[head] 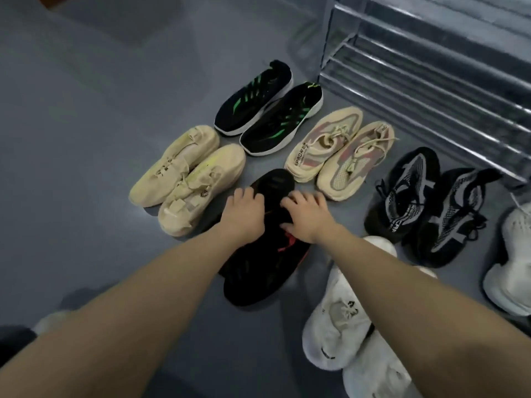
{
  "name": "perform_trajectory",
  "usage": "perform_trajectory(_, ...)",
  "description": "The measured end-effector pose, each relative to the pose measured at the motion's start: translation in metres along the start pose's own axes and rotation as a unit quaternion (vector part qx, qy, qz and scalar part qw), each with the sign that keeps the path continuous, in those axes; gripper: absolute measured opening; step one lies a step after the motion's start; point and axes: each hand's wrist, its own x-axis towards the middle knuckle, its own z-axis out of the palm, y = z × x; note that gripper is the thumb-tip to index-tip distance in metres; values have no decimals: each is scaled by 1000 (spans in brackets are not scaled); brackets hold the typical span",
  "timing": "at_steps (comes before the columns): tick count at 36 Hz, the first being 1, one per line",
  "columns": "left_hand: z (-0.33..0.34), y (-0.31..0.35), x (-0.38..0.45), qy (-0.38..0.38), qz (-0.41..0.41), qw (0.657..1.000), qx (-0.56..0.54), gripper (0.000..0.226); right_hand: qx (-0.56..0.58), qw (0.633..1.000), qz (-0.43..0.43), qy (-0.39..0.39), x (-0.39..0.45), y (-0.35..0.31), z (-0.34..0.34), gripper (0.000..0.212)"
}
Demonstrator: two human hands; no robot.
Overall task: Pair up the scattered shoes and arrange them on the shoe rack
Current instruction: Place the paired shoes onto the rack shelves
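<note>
The left hand (244, 216) lay palm down on the black shoes with red marks (267, 254), its fingers curled over the top of the left shoe of that pair. The right hand (306, 218) rested just beside it on the same pair, fingers spread and bent, thumb pressed against the dark upper; whether it truly gripped the shoe could not be told. Both shoes sat together on the grey floor (86, 139), directly under the two hands, toes pointing toward the person.

Just left of the left hand lay a pair of plain beige shoes (186, 173), side by side and touching. Beyond the fingertips of both hands sat a pair of beige shoes with pink panels (339, 152), and farther out past those a pair of black shoes with green stripes (268, 106). To the right of the right hand stood a pair of black shoes with grey mesh (425, 205), close together. Under the right forearm, nearer the person, lay white shoes (339, 320), one partly hidden by the arm, and another white shoe (511, 262) sat at the far right edge.

Well beyond the right hand, up and to its right, stood the metal shoe rack (431, 76), its barred shelves holding nothing visible.
</note>
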Motion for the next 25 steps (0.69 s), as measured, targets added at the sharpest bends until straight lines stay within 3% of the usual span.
perform_trajectory(5,25,-11,14,13,69,997,19,42,36,997,32,60,5,2,16,49)
perform_trajectory(10,37,-21,24,25,119,992,33,41,33,991,72,103,7,-2,18,61)
perform_trajectory(16,30,-28,27,41,185,980,61,41,35,992,107,62,2,-7,11,54)
perform_trajectory(20,17,-26,22,12,211,975,70,42,58,986,156,23,-26,-12,22,43)
perform_trajectory(25,10,-25,16,37,253,962,98,40,29,979,194,63,-48,-25,22,30)
